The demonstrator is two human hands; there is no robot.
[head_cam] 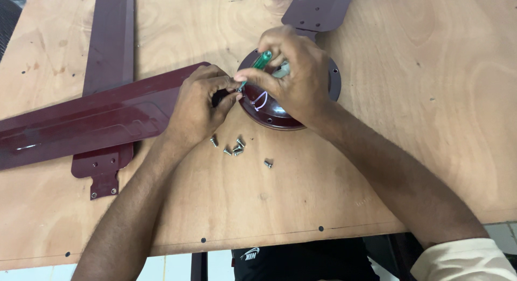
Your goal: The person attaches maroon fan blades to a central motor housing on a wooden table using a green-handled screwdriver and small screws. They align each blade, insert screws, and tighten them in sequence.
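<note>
My right hand [293, 71] pinches the green screwdriver [258, 64], shaft slanting down-left toward my left hand [202, 100], whose fingertips pinch at the blade [91, 122] end beside the motor hub [269, 111].

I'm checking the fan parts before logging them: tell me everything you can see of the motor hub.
The motor hub is a round, glossy maroon housing that looks like painted metal, with a flat flange showing small holes at its right edge. It lies flat on the plywood table. A thin white wire loops on its top. The right hand covers much of it, holding a green-handled screwdriver; the left hand meets it at the left, where a maroon blade reaches in. Loose screws lie just in front.
</note>
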